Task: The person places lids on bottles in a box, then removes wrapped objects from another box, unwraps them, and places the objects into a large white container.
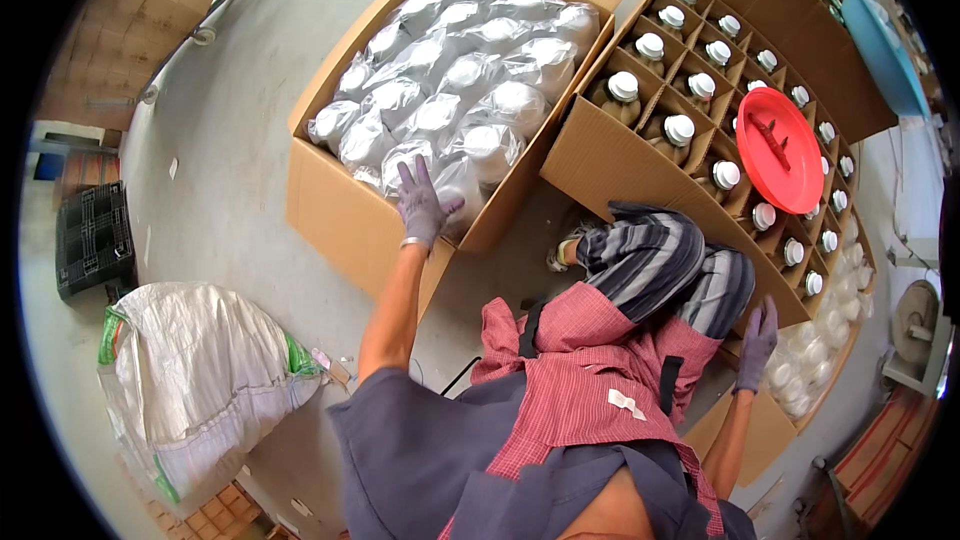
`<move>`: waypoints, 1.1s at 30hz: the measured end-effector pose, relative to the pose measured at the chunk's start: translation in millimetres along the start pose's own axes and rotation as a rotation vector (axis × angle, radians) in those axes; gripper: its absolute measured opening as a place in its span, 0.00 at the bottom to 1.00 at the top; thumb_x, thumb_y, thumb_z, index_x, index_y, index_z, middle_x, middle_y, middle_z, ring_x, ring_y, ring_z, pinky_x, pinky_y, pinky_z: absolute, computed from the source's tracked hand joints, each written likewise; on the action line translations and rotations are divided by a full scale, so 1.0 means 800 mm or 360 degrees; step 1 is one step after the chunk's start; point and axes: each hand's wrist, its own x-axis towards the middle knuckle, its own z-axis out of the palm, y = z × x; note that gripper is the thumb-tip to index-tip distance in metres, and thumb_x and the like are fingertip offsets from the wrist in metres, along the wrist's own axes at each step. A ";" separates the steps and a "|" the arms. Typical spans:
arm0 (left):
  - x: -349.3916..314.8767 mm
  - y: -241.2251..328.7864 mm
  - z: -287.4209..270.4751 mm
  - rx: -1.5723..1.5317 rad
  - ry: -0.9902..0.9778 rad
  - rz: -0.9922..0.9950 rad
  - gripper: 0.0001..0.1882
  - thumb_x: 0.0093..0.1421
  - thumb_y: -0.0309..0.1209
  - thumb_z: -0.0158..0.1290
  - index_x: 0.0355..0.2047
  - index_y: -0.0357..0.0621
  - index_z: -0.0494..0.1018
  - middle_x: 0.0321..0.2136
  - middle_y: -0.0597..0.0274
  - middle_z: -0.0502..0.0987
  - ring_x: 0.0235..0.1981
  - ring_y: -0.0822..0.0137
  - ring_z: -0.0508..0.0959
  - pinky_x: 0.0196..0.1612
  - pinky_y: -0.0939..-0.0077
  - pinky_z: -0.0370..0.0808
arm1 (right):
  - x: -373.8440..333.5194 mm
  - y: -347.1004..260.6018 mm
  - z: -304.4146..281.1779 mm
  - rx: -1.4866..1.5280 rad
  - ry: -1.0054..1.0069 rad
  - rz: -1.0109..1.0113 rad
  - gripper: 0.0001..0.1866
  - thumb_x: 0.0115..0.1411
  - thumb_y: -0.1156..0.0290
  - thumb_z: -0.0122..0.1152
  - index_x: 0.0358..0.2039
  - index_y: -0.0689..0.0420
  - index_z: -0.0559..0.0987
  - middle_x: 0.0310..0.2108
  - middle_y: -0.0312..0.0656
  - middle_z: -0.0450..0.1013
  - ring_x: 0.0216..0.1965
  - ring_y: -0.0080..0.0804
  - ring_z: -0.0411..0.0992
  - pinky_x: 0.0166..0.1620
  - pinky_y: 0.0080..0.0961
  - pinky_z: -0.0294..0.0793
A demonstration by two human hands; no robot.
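Left hand [422,208], purple-gloved, fingers spread, at the near edge of clear plastic-bagged, round-topped pieces [436,118]; contact unclear. Ahead of it, these pack an open brown cardboard box [338,210]: looks full, top not yet closed. Right hand [757,350], gloved, fingers extended, nothing seen gripped. Ahead of it, a brown divided cardboard carton [640,165]: white-capped bottles [623,88] in visible cells, round red plastic dish [795,178] over some. Right of it, loose-looking clear pieces [808,358], also boxed.
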 end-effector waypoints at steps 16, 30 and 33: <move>0.165 0.010 0.108 -0.1684 -0.0612 -0.0562 0.53 0.57 0.71 0.33 0.67 0.45 0.33 0.42 0.45 0.76 0.28 0.62 0.75 0.23 0.68 0.73 | 0.044 -0.143 0.067 -0.0281 0.0095 -0.0824 0.19 0.60 0.73 0.49 0.52 0.62 0.72 0.49 0.48 0.71 0.51 0.48 0.67 0.57 0.42 0.61; 0.128 0.036 -0.022 -0.2337 0.0362 -0.0235 0.09 0.66 0.32 0.50 0.38 0.40 0.73 0.22 0.71 0.71 0.22 0.79 0.68 0.24 0.82 0.67 | 0.066 -0.208 0.067 -0.0079 0.0137 -0.1073 0.22 0.53 0.78 0.57 0.51 0.62 0.73 0.47 0.50 0.72 0.49 0.48 0.68 0.55 0.41 0.66; 0.098 0.082 -0.104 -0.2155 0.0001 0.0301 0.06 0.66 0.27 0.47 0.36 0.38 0.72 0.24 0.68 0.74 0.24 0.76 0.72 0.26 0.81 0.70 | 0.056 -0.290 0.105 0.0671 -0.0375 -0.0887 0.32 0.50 0.75 0.64 0.57 0.61 0.67 0.54 0.51 0.66 0.49 0.47 0.69 0.52 0.38 0.72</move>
